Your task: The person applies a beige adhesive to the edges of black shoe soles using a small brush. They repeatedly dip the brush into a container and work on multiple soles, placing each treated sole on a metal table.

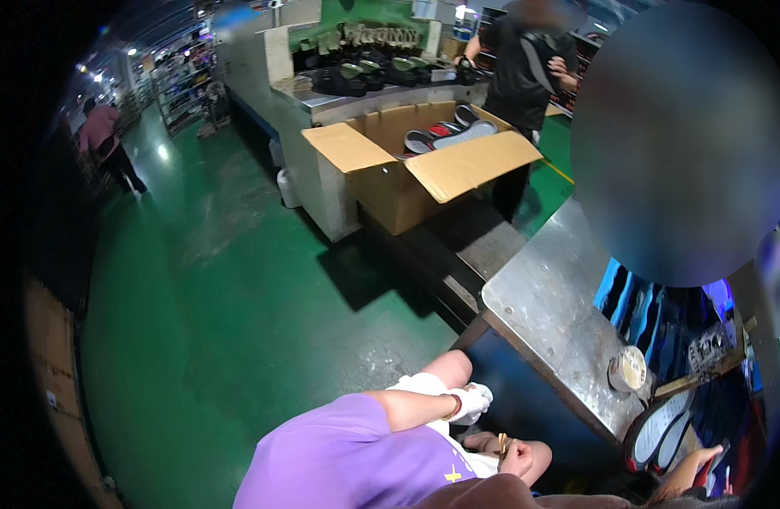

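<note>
My left hand [470,404], in a white glove with a bracelet at the wrist, rests above my lap. Its fingers are curled, and a small pale shape shows at their tips, too unclear to name. Close by, my bare right hand [515,458] pinches a small tan stick-like piece [502,444] that points up. Both hands are near my knees, beside the dark side of the metal bench [542,297]. Shoe soles [659,433], white-grey with red-black edges, lie at the bench's lower right, apart from my hands.
Another hand [704,462] reaches in beside the soles. A pale tub [629,370] stands on the bench. Beyond, an opened cardboard box [398,195] holds several soles. Black shoes [364,76] line a machine ledge. One person [525,76] stands behind the box, another [106,140] far left.
</note>
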Demonstrator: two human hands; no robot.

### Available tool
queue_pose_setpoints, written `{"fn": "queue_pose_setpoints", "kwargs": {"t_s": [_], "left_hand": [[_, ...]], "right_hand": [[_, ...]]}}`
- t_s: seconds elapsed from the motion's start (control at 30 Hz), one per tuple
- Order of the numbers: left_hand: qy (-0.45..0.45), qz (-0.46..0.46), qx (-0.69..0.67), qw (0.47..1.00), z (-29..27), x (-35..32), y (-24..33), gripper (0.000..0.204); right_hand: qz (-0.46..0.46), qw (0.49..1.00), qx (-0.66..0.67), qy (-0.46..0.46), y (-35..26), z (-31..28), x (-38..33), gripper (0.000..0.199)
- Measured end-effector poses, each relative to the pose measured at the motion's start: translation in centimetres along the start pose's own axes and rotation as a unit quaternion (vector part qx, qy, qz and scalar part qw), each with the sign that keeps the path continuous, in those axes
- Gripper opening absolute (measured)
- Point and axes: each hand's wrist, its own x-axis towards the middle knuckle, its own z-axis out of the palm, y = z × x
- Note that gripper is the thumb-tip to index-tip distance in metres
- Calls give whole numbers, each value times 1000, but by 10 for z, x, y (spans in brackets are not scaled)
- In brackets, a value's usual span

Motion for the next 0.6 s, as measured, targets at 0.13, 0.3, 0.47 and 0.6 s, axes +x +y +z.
{"fn": "queue_pose_setpoints", "kwargs": {"t_s": [0.13, 0.3, 0.47, 0.6], "left_hand": [[18, -99, -277, 956, 9, -5, -29, 12], [-16, -140, -186, 972, 4, -22, -9, 11], [-27, -122, -139, 982, 8, -14, -19, 14], [-76, -111, -120, 984, 2, -11, -20, 8]], "right_hand": [[-32, 997, -67, -22, -13, 12, -7, 17], [-52, 994, -95, -29, -14, 12, -9, 16], [-64, 994, -75, -44, -6, 11, -7, 16], [-55, 995, -55, -55, 0, 11, -9, 15]]}}
